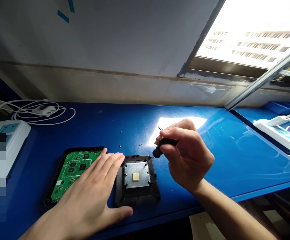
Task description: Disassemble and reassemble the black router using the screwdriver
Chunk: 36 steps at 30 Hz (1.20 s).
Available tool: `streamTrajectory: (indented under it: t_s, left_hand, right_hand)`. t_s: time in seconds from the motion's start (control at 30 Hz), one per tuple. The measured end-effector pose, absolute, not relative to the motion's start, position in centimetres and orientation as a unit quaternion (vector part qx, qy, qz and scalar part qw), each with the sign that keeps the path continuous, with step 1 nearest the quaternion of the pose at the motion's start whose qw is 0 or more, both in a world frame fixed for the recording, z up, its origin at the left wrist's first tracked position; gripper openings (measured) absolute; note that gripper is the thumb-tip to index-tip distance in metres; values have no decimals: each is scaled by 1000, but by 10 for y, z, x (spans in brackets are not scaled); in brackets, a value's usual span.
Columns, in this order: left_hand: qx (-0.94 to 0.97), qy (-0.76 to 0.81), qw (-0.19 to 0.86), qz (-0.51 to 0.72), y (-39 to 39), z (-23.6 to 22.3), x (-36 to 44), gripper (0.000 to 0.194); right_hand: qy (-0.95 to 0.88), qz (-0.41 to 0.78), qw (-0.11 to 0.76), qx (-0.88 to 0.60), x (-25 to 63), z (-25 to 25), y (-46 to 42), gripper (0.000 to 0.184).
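My right hand (187,150) grips a screwdriver (158,151) with a dark and yellow handle. Its thin shaft slants down to the upper right corner of a silver metal plate (132,181) bearing a pale square pad (135,176). That plate lies inside a black plastic cover (156,196). A thin dark prong (160,128) sticks out above my right fingers; its kind is unclear. My left hand (92,190) lies with fingers stretched along the cover's left edge, thumb apart. Beneath it, partly hidden, is a green circuit board (71,166) in a black housing (59,159).
Several small screws (120,146) lie on the blue tabletop (97,123) beyond the cover. At the left are a white power strip (22,133) and a coiled white cable (69,120) with an adapter (44,110). Another power strip (280,133) stands at the right, behind a metal-framed panel.
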<state>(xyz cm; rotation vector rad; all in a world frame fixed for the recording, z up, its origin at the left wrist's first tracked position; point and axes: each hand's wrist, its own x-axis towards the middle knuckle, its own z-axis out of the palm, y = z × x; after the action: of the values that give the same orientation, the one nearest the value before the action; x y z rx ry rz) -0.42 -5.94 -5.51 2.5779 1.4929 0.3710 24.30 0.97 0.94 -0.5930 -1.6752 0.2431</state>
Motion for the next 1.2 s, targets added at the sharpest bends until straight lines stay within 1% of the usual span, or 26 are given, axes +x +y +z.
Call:
streamTrajectory:
  t_s: [0.13,0.2,0.27,0.37,0.4,0.57,0.63,0.73,0.8,0.87,0.9,0.97,1.03,1.13,1.2]
  left_hand:
    - [858,493,71,124,-59,-54,-4,110]
    - [859,495,68,115,-58,-53,-4,110]
    - [860,495,66,107,-58,-52,-4,110]
    - [861,494,61,104,-57,-51,-4,109]
    - [861,495,60,103,-57,-51,-4,109]
    - [862,495,53,92,-57,-53,-6,109]
    - [863,495,47,87,-57,-54,-6,110]
    - [865,494,37,81,-57,-54,-6,110]
    - [866,493,34,79,-57,-53,-5,109]
    - [866,493,33,79,-56,-53,-5,109]
    - [866,493,31,80,-56,-53,-5,109]
    - [866,493,30,80,-56,-53,-5,110]
    - [866,493,30,82,-57,-53,-5,111]
    - [865,494,29,84,-58,-53,-5,112]
    - [865,493,30,84,-58,-52,-5,111]
  right_hand:
    - [-729,136,621,-254,241,8,6,31]
    - [-732,149,622,-235,240,8,5,33]
    - [-735,155,624,-216,240,8,6,32]
    - [-734,149,632,-199,241,9,11,21]
    - [-732,139,636,-198,242,10,12,20]
    - [-732,104,634,-225,243,11,10,30]
    - [-742,112,626,-212,242,11,6,34]
    - [-746,139,623,-191,241,12,3,34]
    - [-745,148,623,-187,241,12,3,27]
    - [-743,130,626,-197,241,14,5,18]
    - [-742,114,628,-207,242,14,6,17]
    - [-736,90,631,-229,242,15,7,17]
    - [-738,95,625,-236,242,14,6,23]
    - [-742,138,619,-218,242,12,4,31]
    - [-739,164,618,-209,241,11,4,31]
